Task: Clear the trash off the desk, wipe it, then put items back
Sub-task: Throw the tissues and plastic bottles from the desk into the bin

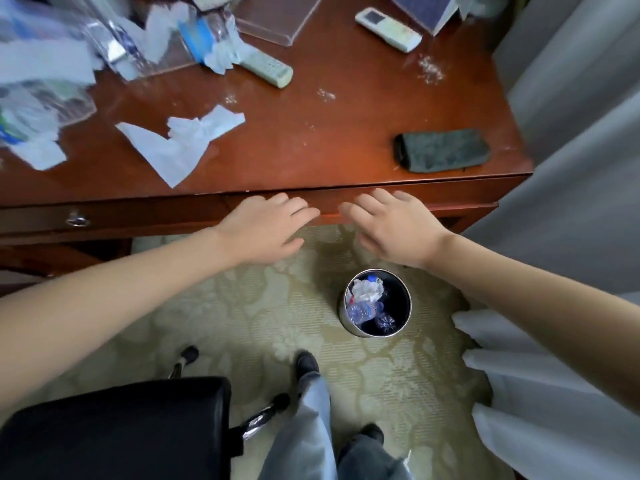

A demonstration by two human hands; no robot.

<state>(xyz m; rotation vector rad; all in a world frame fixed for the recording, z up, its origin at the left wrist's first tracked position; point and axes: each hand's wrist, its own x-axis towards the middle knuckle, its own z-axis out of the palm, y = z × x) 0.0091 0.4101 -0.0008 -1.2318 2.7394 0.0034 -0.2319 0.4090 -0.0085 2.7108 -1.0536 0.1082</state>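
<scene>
Desk: reddish wooden desk [346, 140] beside grey curtains, patterned carpet below; white crumbs lie scattered over the right part of the top.
Hands: left hand [266, 226] and right hand [391, 226] hover side by side at the desk's front edge, palms down, fingers spread and loose, holding nothing.
Nearest trash: white tissue [180, 147] lying on the top, ahead and to the left of the left hand. It spreads in a V, point toward the front edge.
More trash: blurred heap of plastic bottles and tissues [45, 98] at the far left.
Nearer hand: the left; the right would have to cross over it.
Bin: round waste bin [377, 306] on the carpet below the right hand, already holding a bottle and crumpled tissue.
Wiping cloth: dark folded cloth [441, 150] near the right corner, ahead of the right hand.
Items to keep: pale green remote [266, 67] and white remote [388, 29] further back.
Stage: clearing looks partly done; wiping not begun.
</scene>
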